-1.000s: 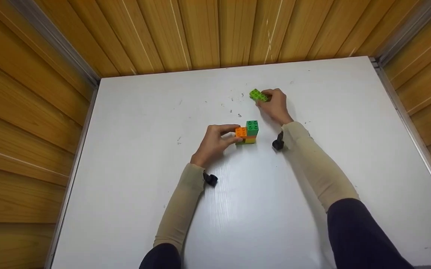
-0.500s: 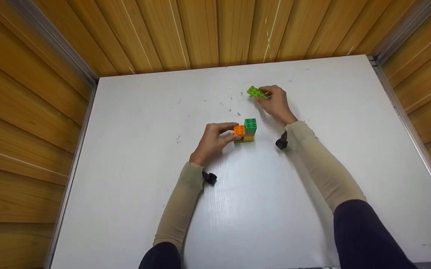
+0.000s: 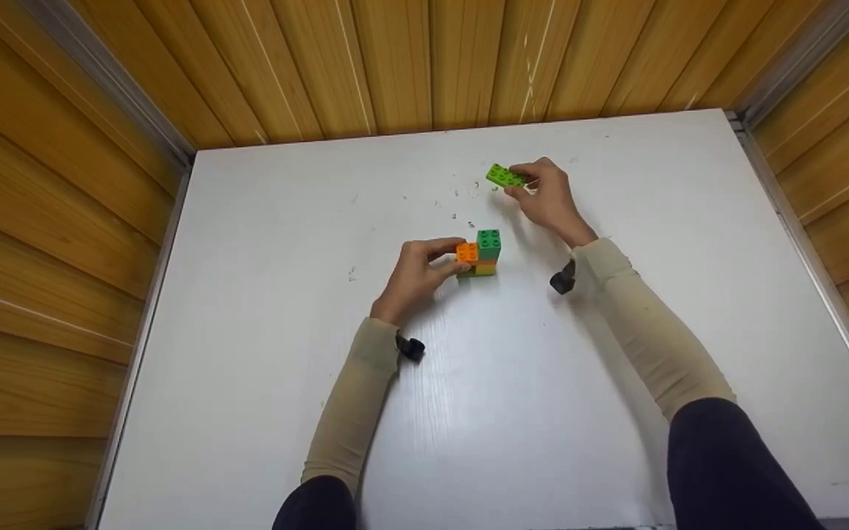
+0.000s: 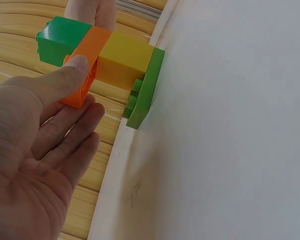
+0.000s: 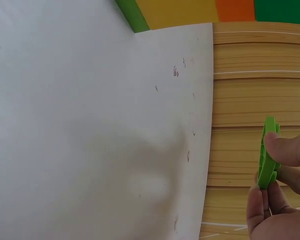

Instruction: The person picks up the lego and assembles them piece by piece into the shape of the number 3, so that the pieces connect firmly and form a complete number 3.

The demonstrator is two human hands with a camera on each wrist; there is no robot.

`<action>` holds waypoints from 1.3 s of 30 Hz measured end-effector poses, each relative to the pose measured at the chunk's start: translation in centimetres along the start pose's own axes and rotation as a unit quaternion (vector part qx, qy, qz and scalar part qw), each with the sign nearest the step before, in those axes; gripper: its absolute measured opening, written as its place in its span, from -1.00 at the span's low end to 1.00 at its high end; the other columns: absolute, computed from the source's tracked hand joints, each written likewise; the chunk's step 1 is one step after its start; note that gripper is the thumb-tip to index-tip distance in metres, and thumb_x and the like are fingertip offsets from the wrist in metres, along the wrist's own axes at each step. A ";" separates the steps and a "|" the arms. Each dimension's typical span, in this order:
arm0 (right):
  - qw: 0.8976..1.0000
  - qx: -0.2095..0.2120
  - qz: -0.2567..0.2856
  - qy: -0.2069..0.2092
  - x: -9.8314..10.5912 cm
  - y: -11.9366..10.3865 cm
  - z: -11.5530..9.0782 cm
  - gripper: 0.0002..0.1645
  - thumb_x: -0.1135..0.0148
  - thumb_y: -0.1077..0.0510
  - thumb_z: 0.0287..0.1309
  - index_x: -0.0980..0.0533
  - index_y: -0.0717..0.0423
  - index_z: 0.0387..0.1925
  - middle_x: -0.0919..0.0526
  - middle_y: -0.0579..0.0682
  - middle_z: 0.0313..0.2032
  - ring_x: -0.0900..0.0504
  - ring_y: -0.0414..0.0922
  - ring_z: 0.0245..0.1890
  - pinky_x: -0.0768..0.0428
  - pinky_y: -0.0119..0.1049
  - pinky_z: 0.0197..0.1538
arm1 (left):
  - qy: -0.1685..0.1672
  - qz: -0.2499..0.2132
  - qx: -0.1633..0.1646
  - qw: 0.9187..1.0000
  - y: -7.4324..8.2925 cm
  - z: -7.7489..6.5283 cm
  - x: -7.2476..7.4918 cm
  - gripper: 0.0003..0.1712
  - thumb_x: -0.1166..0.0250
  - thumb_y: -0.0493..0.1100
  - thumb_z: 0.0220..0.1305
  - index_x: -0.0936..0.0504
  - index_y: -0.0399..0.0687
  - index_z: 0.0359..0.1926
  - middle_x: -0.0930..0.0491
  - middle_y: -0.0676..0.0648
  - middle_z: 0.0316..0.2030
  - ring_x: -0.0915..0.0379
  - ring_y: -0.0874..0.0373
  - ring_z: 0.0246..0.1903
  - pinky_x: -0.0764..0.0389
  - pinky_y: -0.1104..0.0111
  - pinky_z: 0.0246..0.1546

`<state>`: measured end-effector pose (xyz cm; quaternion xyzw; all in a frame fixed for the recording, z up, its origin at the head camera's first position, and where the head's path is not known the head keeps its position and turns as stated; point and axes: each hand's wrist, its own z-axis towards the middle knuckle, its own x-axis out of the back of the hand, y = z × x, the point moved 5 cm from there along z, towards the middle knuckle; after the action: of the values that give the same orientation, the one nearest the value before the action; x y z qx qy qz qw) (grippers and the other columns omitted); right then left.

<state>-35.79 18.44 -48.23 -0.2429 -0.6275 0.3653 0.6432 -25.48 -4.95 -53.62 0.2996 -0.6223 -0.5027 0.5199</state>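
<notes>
A small tower of toy bricks stands on the white table. In the left wrist view a flat light green brick [image 4: 149, 90] forms its base, with a yellow brick [image 4: 124, 57] on it, then an orange brick [image 4: 92, 42], then a dark green brick [image 4: 62, 40] on top. The left hand [image 3: 411, 276] pinches the orange brick's overhanging end between thumb and fingers. Farther back, the right hand [image 3: 549, 197] holds a flat lime green brick [image 3: 504, 175] by one end, raised off the table. The right wrist view shows this brick [image 5: 268, 155] edge-on between thumb and fingers.
The white table [image 3: 263, 368] has dark scuff marks near its back half. Wood-panelled walls [image 3: 395, 66] close it in at the back and both sides. Each wrist carries a small black camera [image 3: 411, 349].
The right hand has lifted the lime green brick off the table and tilted it. In the head view, the tower and left hand appear slightly farther left and up.
</notes>
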 end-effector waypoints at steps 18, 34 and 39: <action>1.000 0.010 0.010 -0.014 1.5 -1.5 -0.8 -0.50 -0.34 0.18 0.48 -0.58 0.19 0.37 -0.54 0.19 0.08 -0.58 0.06 0.19 -0.56 -0.03 0.38 | -0.001 0.009 -0.001 1.000 0.0 -0.1 0.0 -0.53 -0.49 -0.05 0.40 -0.73 0.04 0.29 -0.74 0.05 0.21 -0.63 0.23 0.25 -0.53 0.22 0.43; 0.999 0.033 0.012 -0.023 2.3 -3.8 -2.1 -0.52 -0.38 0.20 0.44 -0.62 0.15 0.34 -0.52 0.19 0.04 -0.61 0.11 0.15 -0.57 -0.01 0.28 | -0.003 0.015 0.001 1.000 0.1 0.0 0.0 -0.50 -0.49 -0.06 0.40 -0.72 -0.01 0.31 -0.75 0.02 0.20 -0.65 0.21 0.22 -0.51 0.16 0.45; 0.998 0.046 0.009 -0.037 2.4 -4.7 -2.5 -0.52 -0.39 0.22 0.43 -0.63 0.15 0.32 -0.53 0.17 0.04 -0.59 0.07 0.15 -0.57 0.01 0.33 | -0.004 0.014 0.006 1.000 0.0 0.0 0.0 -0.50 -0.49 -0.06 0.40 -0.72 -0.02 0.31 -0.74 0.02 0.21 -0.65 0.19 0.22 -0.51 0.16 0.45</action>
<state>-32.69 17.79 -43.30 -0.2052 -0.6314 0.4080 0.6267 -25.51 -4.95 -53.60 0.2917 -0.6314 -0.4931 0.5226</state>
